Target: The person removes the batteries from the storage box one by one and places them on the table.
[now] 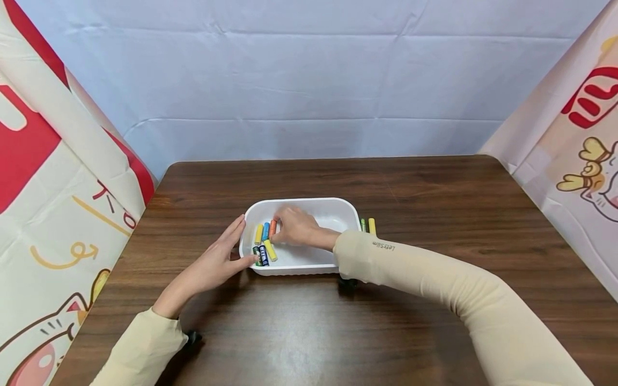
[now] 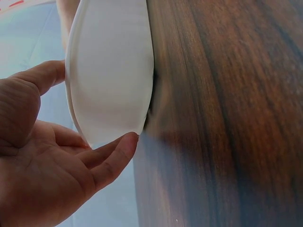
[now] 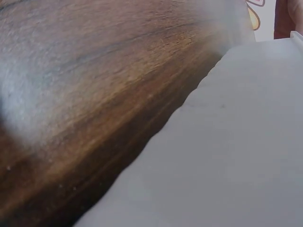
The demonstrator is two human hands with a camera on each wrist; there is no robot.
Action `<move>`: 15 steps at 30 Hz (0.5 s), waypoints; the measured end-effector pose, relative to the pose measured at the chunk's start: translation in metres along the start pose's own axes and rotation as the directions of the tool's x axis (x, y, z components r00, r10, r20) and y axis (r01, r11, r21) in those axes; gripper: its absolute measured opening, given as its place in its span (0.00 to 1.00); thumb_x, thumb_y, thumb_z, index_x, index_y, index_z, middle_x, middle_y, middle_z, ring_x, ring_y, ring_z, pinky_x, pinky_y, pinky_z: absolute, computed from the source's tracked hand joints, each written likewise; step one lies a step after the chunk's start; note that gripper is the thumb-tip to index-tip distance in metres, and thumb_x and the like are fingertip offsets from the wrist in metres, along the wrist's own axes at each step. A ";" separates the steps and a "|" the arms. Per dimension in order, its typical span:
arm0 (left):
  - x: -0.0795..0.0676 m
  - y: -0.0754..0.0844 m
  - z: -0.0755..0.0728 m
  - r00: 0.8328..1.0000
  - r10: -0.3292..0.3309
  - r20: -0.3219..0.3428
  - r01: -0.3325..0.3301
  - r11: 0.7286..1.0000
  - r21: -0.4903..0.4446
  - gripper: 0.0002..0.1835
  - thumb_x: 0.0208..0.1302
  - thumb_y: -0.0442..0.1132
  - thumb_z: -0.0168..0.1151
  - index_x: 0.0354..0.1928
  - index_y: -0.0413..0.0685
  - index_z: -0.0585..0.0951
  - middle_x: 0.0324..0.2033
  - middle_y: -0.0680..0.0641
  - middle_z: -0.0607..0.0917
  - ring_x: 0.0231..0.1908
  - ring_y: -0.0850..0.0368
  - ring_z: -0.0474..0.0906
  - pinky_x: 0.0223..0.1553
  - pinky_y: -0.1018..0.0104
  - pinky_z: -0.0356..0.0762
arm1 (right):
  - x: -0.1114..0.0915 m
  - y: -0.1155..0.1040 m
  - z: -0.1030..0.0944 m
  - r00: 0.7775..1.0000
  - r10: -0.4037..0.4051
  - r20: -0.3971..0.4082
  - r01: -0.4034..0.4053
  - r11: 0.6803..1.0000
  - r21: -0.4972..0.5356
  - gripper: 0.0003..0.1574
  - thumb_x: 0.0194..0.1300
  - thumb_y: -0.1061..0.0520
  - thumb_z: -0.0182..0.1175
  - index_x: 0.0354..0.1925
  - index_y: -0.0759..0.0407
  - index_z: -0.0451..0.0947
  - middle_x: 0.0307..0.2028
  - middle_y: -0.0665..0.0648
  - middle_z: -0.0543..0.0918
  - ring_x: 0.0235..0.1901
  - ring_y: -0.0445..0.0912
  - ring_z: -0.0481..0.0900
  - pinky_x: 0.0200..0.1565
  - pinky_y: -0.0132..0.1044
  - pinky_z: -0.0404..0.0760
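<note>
Left hand (image 1: 217, 260): spread against white plastic tray (image 1: 295, 270)
Right hand (image 1: 298, 226): pinching orange cylindrical battery (image 1: 272, 226)
Batteries (image 1: 259, 234): seemingly five loaded, two remaining

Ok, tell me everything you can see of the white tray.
The white tray is a plastic-looking rounded rectangle with a rim and a wavy lower edge. It sits upright on the brown table, holding small coloured cylinders at its left end. The left hand touches that end's rim and outer wall; the right hand reaches inside. The right sleeve hides one corner.
</note>
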State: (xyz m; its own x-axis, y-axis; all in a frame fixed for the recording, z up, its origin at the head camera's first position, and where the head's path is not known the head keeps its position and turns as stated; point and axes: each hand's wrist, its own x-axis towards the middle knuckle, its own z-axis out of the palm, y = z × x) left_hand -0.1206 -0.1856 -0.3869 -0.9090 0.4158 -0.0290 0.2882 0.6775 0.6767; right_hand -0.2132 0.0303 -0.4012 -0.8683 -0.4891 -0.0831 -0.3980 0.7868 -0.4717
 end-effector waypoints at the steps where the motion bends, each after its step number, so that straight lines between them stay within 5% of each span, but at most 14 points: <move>1: 0.000 0.000 0.000 1.000 0.001 -0.001 -0.001 1.000 0.001 0.49 0.73 0.49 0.66 0.80 0.32 0.49 0.81 0.36 0.45 0.76 0.36 0.52 0.69 0.37 0.59 | 0.000 0.000 -0.001 1.000 0.005 0.005 -0.005 1.000 -0.001 0.13 0.57 0.51 0.77 0.37 0.55 0.86 0.24 0.49 0.77 0.23 0.41 0.71 0.24 0.31 0.66; 8: 0.000 -0.001 0.001 1.000 -0.010 0.006 0.010 1.000 -0.004 0.49 0.73 0.50 0.66 0.81 0.32 0.49 0.82 0.38 0.45 0.75 0.38 0.55 0.67 0.39 0.65 | -0.007 0.004 -0.019 1.000 0.015 0.004 -0.015 1.000 0.018 0.09 0.55 0.51 0.74 0.27 0.50 0.83 0.19 0.46 0.75 0.21 0.39 0.69 0.23 0.32 0.65; 15: 0.000 0.000 0.000 1.000 -0.012 0.015 0.012 1.000 -0.020 0.50 0.73 0.50 0.65 0.81 0.32 0.48 0.82 0.37 0.44 0.77 0.38 0.51 0.67 0.39 0.65 | -0.031 0.015 -0.063 0.989 -0.106 -0.104 0.117 0.987 0.111 0.07 0.53 0.52 0.68 0.33 0.50 0.84 0.21 0.47 0.75 0.21 0.38 0.67 0.26 0.32 0.64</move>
State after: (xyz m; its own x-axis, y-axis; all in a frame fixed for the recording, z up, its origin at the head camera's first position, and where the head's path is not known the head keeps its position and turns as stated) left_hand -0.1209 -0.1857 -0.3866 -0.9077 0.4168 -0.0481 0.2712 0.6704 0.6907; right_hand -0.2108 0.0805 -0.3503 -0.8475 -0.5276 0.0591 -0.4616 0.6773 -0.5729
